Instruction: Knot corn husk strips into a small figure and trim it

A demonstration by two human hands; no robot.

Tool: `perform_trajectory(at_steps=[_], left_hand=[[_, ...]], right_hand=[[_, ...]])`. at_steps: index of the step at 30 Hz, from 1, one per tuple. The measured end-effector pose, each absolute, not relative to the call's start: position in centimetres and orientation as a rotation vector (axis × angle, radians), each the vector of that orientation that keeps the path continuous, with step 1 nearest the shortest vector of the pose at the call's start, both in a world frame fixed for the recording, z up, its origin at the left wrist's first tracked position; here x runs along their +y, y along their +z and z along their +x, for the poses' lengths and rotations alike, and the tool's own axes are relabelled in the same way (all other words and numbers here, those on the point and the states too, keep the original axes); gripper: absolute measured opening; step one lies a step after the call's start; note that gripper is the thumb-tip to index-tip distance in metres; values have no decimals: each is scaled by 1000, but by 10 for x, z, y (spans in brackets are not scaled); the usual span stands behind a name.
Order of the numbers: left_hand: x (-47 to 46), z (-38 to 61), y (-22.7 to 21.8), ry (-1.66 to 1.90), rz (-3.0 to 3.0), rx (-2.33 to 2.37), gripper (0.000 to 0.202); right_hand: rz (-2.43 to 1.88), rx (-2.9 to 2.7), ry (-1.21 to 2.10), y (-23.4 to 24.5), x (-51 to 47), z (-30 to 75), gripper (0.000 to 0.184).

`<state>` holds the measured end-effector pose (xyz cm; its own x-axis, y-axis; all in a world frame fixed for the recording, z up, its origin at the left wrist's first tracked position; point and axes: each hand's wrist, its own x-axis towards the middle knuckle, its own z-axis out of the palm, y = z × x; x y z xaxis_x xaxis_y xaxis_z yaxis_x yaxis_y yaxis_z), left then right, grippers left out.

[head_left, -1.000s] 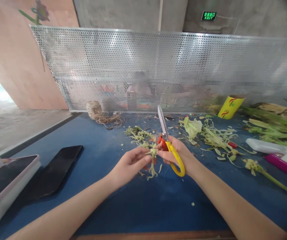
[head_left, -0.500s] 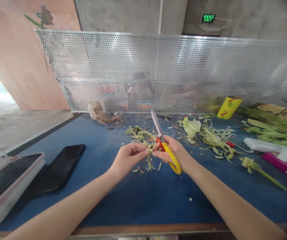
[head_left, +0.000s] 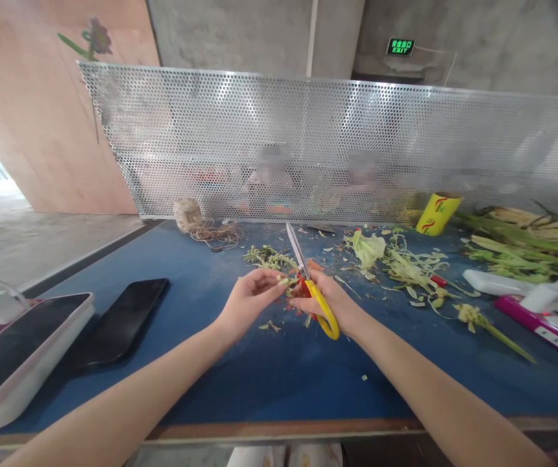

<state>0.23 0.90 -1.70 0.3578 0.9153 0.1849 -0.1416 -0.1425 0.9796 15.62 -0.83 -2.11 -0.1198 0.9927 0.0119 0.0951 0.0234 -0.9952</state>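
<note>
My right hand (head_left: pixel 330 299) grips a pair of scissors (head_left: pixel 312 289) with yellow and orange handles, the closed steel blades pointing up and away. My left hand (head_left: pixel 252 299) pinches a small pale-green plant scrap (head_left: pixel 284 283) right beside the scissors' pivot, fingertips almost touching my right hand. Both hands hover just above the blue tabletop (head_left: pixel 279 383), near its middle. A few cut bits (head_left: pixel 269 326) lie under them.
A black phone (head_left: pixel 120 320) and a white-rimmed device (head_left: pixel 13 360) lie at left. A twine ball (head_left: pixel 188 214) sits by the perforated metal screen (head_left: pixel 308 143). Green trimmings (head_left: pixel 405 266), stalks (head_left: pixel 516 250), a yellow roll (head_left: pixel 437 214), a white bottle (head_left: pixel 495 282) and a magenta tool (head_left: pixel 544 318) fill the right.
Both hands have drifted slightly left and away together. The dangling strands below the scrap are gone; the left hand now holds a shorter piece. The scissors' blades lean more to the left.
</note>
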Motion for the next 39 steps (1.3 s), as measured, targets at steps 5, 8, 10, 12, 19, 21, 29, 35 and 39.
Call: perform_trajectory(at_steps=[5, 8, 10, 12, 19, 21, 29, 35, 39], left_hand=[[12, 1, -18, 1093, 1416, 780, 23], [14, 0, -19, 1112, 1432, 806, 25], [16, 0, -21, 1120, 1452, 826, 27], [18, 0, -22, 1107, 1484, 847, 24], [22, -23, -1, 781, 1939, 864, 70], [21, -36, 4, 472, 2311, 872, 67], [14, -41, -10, 154, 2943, 683, 69], [14, -41, -19, 363, 3163, 602, 63], [11, -44, -27, 484, 3208, 584, 52]], right_hand=[[-1194, -1378, 1211, -24, -6, 158, 39], [-1181, -1408, 1208, -25, -6, 161, 37], [-1155, -1429, 1212, -27, -5, 162, 36], [-1124, -1445, 1218, -30, -5, 161, 36], [-1116, -1420, 1159, -29, 1, 172, 34], [-1145, -1382, 1116, -26, 4, 180, 33], [-1234, -1242, 1014, -19, 13, 197, 33], [-1202, -1235, 1004, -21, 14, 198, 36], [-1189, -1231, 998, -20, 13, 199, 36]])
